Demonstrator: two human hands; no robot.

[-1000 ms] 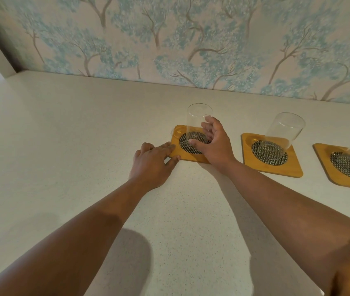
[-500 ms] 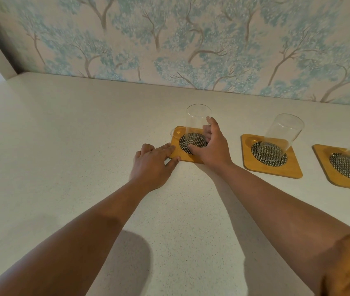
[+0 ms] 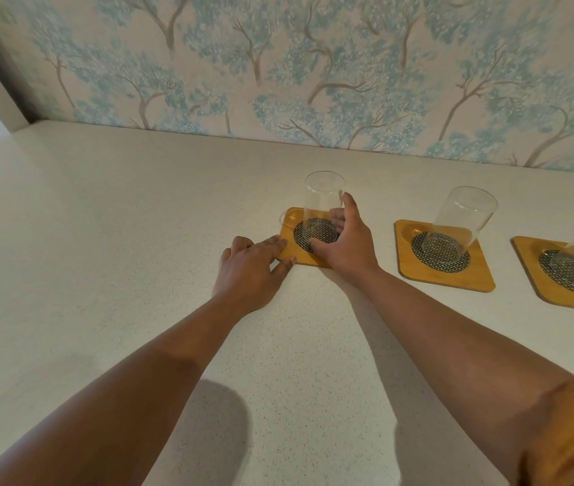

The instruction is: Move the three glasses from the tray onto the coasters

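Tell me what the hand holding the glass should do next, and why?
Probably let go. The glass already stands upright on the dark mesh middle of the left coaster, with the right hand wrapped round it and the left hand pinning the coaster's corner. The other two coasters each hold a glass, so opening the fingers likely finishes the job.

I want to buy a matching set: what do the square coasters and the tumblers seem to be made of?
The square golden-brown coasters look like smooth wood, perhaps bamboo; the faint grain suggests so. Each has a round dark woven-looking insert, material unclear. The clear cylindrical tumblers look like thin, glossy glass: fully see-through.
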